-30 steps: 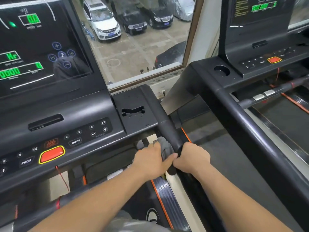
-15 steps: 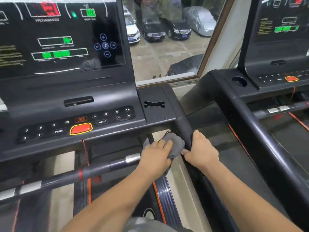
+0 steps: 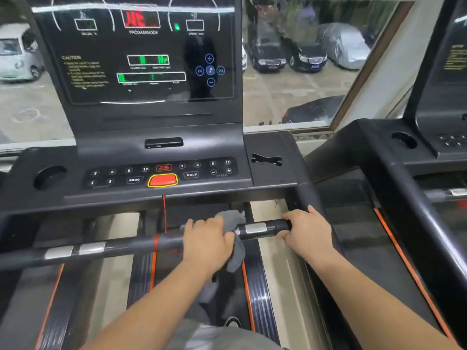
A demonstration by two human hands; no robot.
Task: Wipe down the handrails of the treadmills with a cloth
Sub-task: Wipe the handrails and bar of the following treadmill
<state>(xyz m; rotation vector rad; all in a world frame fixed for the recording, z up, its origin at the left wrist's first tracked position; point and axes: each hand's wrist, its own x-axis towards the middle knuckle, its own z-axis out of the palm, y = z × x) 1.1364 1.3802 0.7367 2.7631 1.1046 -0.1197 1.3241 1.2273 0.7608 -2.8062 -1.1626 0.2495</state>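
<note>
A black front crossbar [image 3: 121,246] with silver sensor plates runs across the treadmill below the console. My left hand [image 3: 206,239] grips a grey cloth [image 3: 233,248] wrapped round this bar near its middle. The cloth's loose end hangs below the bar. My right hand [image 3: 307,231] holds the bar's right end, where it meets the black side handrail [image 3: 313,195]. A silver plate [image 3: 255,228] shows on the bar between my two hands.
The console [image 3: 156,173] with a red stop button [image 3: 163,180] and a lit display stands just above the bar. A red safety cord [image 3: 164,213] hangs down in front. A second treadmill's black rail [image 3: 409,205] lies to the right. A window faces parked cars.
My left hand carried the cloth off the right side handrail and onto the front crossbar. My right hand moved to the crossbar's right end. The view swung left, centring the console.
</note>
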